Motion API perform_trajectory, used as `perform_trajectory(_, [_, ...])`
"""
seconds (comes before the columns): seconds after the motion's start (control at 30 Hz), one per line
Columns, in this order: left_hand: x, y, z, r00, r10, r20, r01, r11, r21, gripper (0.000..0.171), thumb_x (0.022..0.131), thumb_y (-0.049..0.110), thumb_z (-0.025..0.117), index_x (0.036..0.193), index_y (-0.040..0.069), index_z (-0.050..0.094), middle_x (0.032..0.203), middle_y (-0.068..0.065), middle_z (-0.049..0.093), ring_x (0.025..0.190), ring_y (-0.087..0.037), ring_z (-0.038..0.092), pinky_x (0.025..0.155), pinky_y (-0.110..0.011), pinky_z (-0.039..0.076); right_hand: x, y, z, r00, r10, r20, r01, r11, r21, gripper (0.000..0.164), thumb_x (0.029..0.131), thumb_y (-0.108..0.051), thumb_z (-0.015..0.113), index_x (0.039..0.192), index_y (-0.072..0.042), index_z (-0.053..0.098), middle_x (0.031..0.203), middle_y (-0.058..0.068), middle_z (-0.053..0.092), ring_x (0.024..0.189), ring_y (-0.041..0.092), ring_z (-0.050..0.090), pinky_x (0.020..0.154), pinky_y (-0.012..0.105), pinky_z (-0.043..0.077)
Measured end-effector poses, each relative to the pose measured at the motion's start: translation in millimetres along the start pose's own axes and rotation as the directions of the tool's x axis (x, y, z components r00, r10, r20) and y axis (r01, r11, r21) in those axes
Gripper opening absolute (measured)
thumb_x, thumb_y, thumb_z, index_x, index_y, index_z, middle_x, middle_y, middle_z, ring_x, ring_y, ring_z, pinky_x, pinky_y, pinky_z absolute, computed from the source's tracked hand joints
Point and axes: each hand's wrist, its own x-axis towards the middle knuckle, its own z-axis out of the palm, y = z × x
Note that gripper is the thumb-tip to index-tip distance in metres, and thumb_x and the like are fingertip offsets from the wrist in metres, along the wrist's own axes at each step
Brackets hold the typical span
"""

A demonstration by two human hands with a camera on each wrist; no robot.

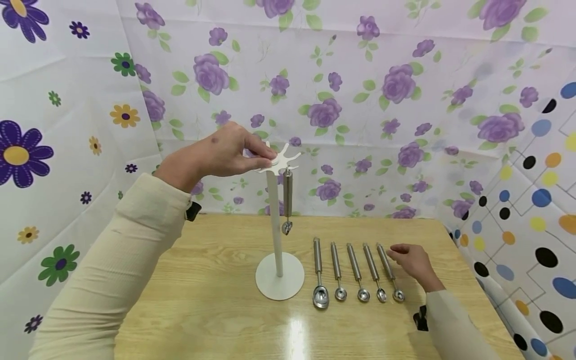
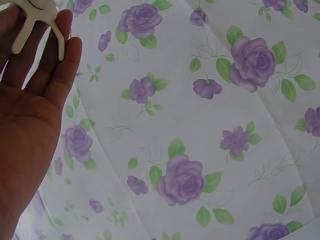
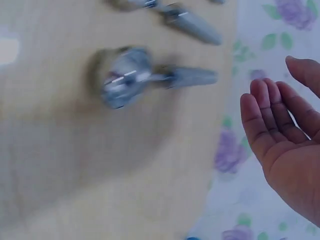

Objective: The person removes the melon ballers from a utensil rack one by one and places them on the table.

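My left hand [image 1: 236, 150] pinches the hooked top of a white utensil stand [image 1: 275, 220] between thumb and fingers. In the left wrist view, prongs of the stand's top [image 2: 37, 20] show against the fingers. From one prong hangs a steel-handled melon baller [image 1: 288, 197], its scoop end down. My right hand [image 1: 413, 261] is beside the handle top of the rightmost scoop [image 1: 390, 270] on the table. The right wrist view shows the fingers [image 3: 255, 120] loosely bent, holding nothing.
Several similar scoops lie in a row right of the stand's round base [image 1: 265, 290], the largest scoop [image 1: 318, 270] at the row's left. They rest on a wooden table [image 1: 202, 310]. A flowered cloth [image 1: 360, 125] hangs behind, and a dotted cloth [image 1: 540, 240] at the right.
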Motion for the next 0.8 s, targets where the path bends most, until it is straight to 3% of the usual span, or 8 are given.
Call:
perform_trajectory(0.2, [-1.3,0.8,0.0,1.000,-0.006,0.010,0.006,1.000,0.002,0.019,0.093,0.009,0.071,0.111,0.004,0.077,0.108,-0.010,0.074,0.098,-0.022,0.072,0.083,-0.041,0.057,0.9,-37.7,-2.5,0.996,-0.083,-0.036,0.085,0.995,0.052,0.050,0.102,-0.036,0.060,0.133,0.003,0.061,0.124,0.023,0.064,0.107,0.036,0.064,0.086,0.048,0.054])
perform_trajectory(0.43, [-3.1,2.3,0.7,1.000,0.003,-0.002,-0.003,1.000,0.002,0.021,0.093,0.007,0.071,0.113,0.002,0.076,0.113,-0.013,0.073,0.099,-0.022,0.072,0.083,-0.039,0.057,1.2,-86.3,5.0,0.982,-0.190,-0.019,0.190,0.970,0.150,0.051,0.100,-0.041,0.061,0.132,-0.001,0.063,0.121,0.020,0.067,0.109,0.035,0.064,0.088,0.047,0.054])
perform_trajectory(0.8, [-1.9,4.8,1.1,1.000,-0.008,0.018,0.008,1.000,0.001,0.022,0.094,0.006,0.070,0.115,0.003,0.075,0.121,-0.014,0.069,0.105,-0.023,0.070,0.083,-0.037,0.057,2.6,-160.3,13.0,0.939,-0.343,-0.011,0.338,0.921,0.194,0.042,0.099,-0.037,0.064,0.127,-0.005,0.068,0.117,0.013,0.070,0.104,0.027,0.067,0.090,0.046,0.054])
